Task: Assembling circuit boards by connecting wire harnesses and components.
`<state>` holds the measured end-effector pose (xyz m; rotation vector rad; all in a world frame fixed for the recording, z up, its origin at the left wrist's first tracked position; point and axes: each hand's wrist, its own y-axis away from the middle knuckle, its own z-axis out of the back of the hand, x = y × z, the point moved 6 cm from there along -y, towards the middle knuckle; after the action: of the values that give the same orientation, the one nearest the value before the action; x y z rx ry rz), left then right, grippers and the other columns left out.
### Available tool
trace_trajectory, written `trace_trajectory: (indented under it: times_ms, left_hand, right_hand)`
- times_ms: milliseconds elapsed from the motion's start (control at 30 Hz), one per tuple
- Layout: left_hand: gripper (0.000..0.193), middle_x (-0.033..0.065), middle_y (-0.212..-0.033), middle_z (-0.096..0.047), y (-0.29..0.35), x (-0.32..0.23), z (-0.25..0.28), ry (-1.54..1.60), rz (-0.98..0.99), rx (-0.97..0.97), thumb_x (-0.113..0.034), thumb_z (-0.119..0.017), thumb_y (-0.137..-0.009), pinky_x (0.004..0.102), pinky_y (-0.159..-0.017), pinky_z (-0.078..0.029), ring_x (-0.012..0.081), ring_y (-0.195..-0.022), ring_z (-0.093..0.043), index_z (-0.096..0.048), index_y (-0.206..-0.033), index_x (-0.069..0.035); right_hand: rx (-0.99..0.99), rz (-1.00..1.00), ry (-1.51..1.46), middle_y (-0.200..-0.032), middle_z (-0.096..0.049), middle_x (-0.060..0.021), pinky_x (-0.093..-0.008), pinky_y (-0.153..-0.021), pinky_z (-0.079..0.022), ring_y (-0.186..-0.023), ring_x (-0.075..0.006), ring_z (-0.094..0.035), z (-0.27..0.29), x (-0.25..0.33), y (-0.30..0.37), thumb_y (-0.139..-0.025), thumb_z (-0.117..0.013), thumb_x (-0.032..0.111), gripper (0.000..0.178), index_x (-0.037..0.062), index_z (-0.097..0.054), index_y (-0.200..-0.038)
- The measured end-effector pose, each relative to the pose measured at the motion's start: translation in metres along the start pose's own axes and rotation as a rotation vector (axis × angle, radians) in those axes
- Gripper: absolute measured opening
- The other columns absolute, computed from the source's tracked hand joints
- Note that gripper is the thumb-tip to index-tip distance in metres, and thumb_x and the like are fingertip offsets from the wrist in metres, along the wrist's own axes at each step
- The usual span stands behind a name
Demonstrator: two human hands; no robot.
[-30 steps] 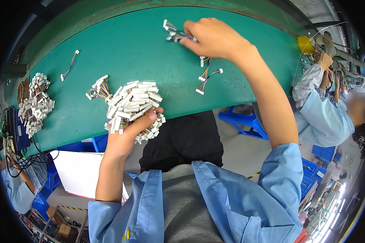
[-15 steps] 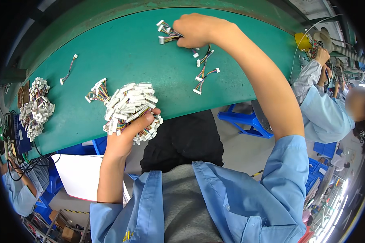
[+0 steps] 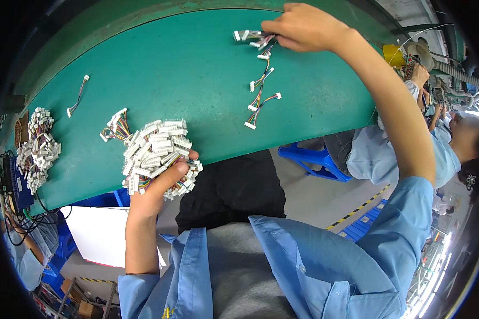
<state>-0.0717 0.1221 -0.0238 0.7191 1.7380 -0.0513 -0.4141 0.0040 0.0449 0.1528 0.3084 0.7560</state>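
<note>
My left hand (image 3: 157, 189) grips a thick bundle of white connectors with coloured wires (image 3: 154, 151) at the near edge of the green table (image 3: 186, 74). My right hand (image 3: 303, 26) reaches to the table's far side and pinches a small wire harness with white plugs (image 3: 250, 37). Two loose wire harnesses (image 3: 261, 98) lie on the green surface just below that hand.
A pile of white connector harnesses (image 3: 37, 146) sits at the table's left end, with one single harness (image 3: 77, 95) beyond it. A co-worker in a blue shirt (image 3: 404, 154) sits to the right near a yellow object (image 3: 394, 53). Blue stools and a white board are under the table.
My right hand has moved farther away and to the right across the table with the small harness. My left hand stays on the bundle.
</note>
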Motion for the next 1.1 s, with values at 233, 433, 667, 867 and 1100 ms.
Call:
trace_trajectory:
  times_ms: [233, 433, 667, 867, 1100]
  left_hand:
    - [0.034, 0.0186, -0.1, -0.073, 0.002, -0.001, -0.002, 0.007, -0.038, -0.04, 0.001, -0.066, -0.081, 0.0319, -0.076, -0.055, 0.0258, -0.086, -0.069, -0.066, -0.115, 0.002]
    - [0.03, 0.0179, -0.096, -0.071, 0.001, -0.001, -0.005, -0.011, -0.068, -0.044, -0.001, -0.067, -0.081, 0.0337, -0.076, -0.054, 0.0279, -0.09, -0.069, -0.066, -0.11, 0.002]
    - [0.026, 0.0168, -0.094, -0.07, 0.0, 0.0, -0.004, -0.023, -0.083, -0.053, -0.004, -0.067, -0.08, 0.0351, -0.076, -0.054, 0.0291, -0.092, -0.069, -0.065, -0.106, 0.001]
    - [0.025, 0.0134, -0.088, -0.066, 0.001, -0.002, -0.005, -0.026, -0.093, -0.055, -0.004, -0.067, -0.079, 0.0359, -0.076, -0.053, 0.0298, -0.094, -0.068, -0.065, -0.104, 0.0]
    - [0.025, 0.0103, -0.083, -0.062, 0.001, 0.003, -0.003, -0.026, -0.11, -0.045, -0.003, -0.068, -0.079, 0.0366, -0.076, -0.053, 0.0309, -0.097, -0.068, -0.065, -0.104, 0.0]
  right_hand:
    - [-0.14, 0.005, 0.015, -0.079, -0.072, -0.0131, -0.0444, -0.072, -0.054, -0.074, -0.0371, -0.066, -0.005, 0.021, 0.021, -0.088, -0.064, 0.017, 0.013, 0.0056, -0.066, -0.093]
    - [-0.096, -0.068, -0.095, -0.07, -0.069, -0.0175, -0.045, -0.075, -0.054, -0.072, -0.0413, -0.068, -0.021, -0.003, 0.023, -0.092, -0.059, 0.026, 0.018, 0.008, -0.06, -0.093]
    - [-0.292, -0.079, -0.301, -0.077, -0.069, -0.0148, -0.04, -0.075, -0.054, -0.072, -0.0339, -0.067, 0.016, 0.021, 0.014, -0.09, -0.065, 0.012, 0.01, 0.0051, -0.064, -0.097]
    - [-0.031, -0.144, -0.222, -0.081, -0.073, -0.0135, -0.0457, -0.073, -0.055, -0.077, -0.0391, -0.068, 0.006, 0.063, 0.011, -0.083, -0.067, 0.01, 0.01, 0.0055, -0.068, -0.092]
    - [0.028, -0.037, -0.179, -0.082, -0.074, -0.014, -0.046, -0.068, -0.056, -0.074, -0.041, -0.068, 0.005, 0.074, 0.007, -0.079, -0.068, 0.009, 0.014, 0.0048, -0.07, -0.092]
